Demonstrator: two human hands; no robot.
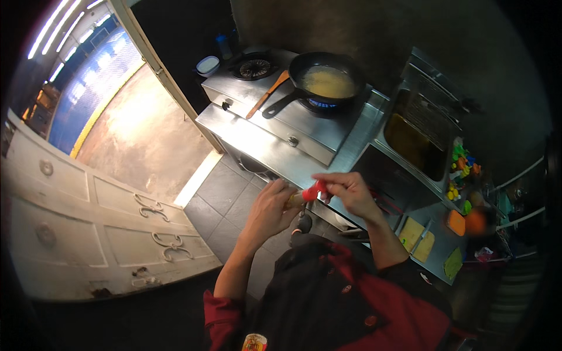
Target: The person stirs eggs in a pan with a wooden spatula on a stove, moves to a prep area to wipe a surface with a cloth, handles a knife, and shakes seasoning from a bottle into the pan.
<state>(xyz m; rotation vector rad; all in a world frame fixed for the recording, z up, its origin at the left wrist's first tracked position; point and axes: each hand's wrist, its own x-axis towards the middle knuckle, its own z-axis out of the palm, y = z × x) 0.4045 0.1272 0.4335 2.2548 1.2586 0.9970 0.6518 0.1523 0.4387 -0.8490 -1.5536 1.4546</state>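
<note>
My left hand (272, 208) is closed round a small clear container (296, 200) with yellowish contents and a red top (311, 193). The fingers of my right hand (351, 193) pinch the red part at its far end; whether that part is loose from the container, I cannot tell. Beyond my hands, a black frying pan (281, 105) with bubbling yellow liquid sits over a lit blue gas flame (322, 104). A wooden spatula (268, 94) lies on the steel stove (307, 127), left of the pan's handle.
A deep fryer (406, 175) with dark oil stands right of the stove. Further right are a cutting board (414, 234), a knife (422, 236) and an orange-lidded container (456, 223). A white bowl (207, 65) is by the unlit burner (253, 68). An open panelled door (109, 219) is at left.
</note>
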